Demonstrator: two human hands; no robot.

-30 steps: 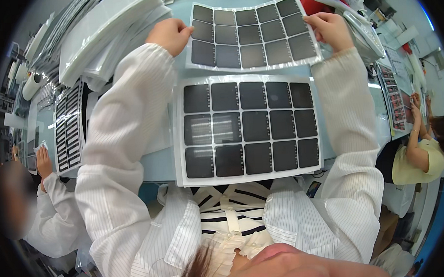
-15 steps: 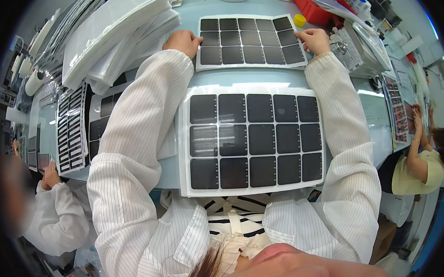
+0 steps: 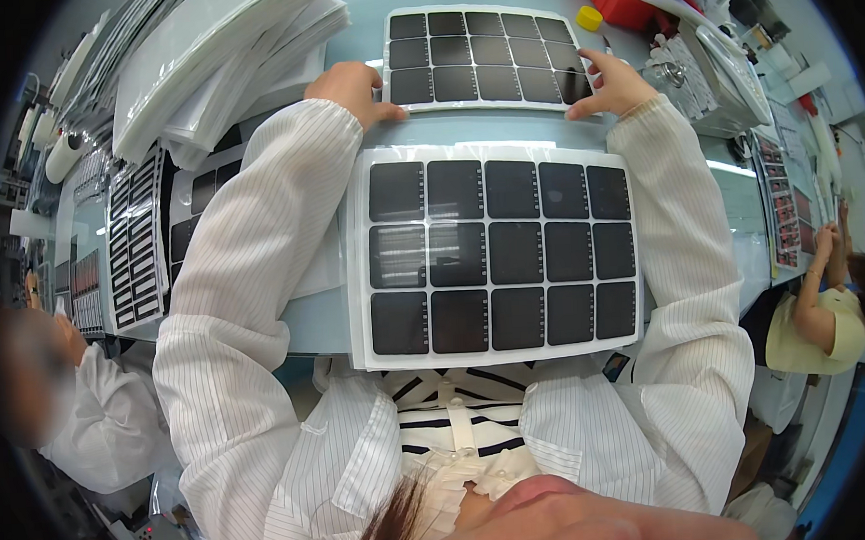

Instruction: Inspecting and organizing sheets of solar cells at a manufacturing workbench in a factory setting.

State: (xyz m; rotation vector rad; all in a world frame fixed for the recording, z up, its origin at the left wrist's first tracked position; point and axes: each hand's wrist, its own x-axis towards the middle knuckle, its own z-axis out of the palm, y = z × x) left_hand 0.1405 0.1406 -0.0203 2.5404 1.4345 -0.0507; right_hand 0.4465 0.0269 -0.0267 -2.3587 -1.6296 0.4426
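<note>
A white sheet with rows of black rounded squares (image 3: 476,51) lies flat at the far side of the table. At its left edge is my left hand (image 3: 346,92), thumb stretched out by the near corner and fingers apart. Beside the right edge, my right hand (image 3: 619,85) is spread, its thumb and fingers around the near right corner; neither hand grips the sheet. Closer to me lies a stack of similar sheets (image 3: 515,252), glossy on top, between my forearms.
Tall piles of white sheets (image 3: 211,62) stand at the far left. A yellow cap (image 3: 588,17), a red bin (image 3: 623,1) and a clear-lidded jar (image 3: 670,74) are at the far right. Co-workers sit on both sides, one in a yellow top (image 3: 821,330).
The far sheet, pinched at both side edges before, now lies flat and slightly farther away. Both hands have let go, and their fingers have spread at its near corners.
</note>
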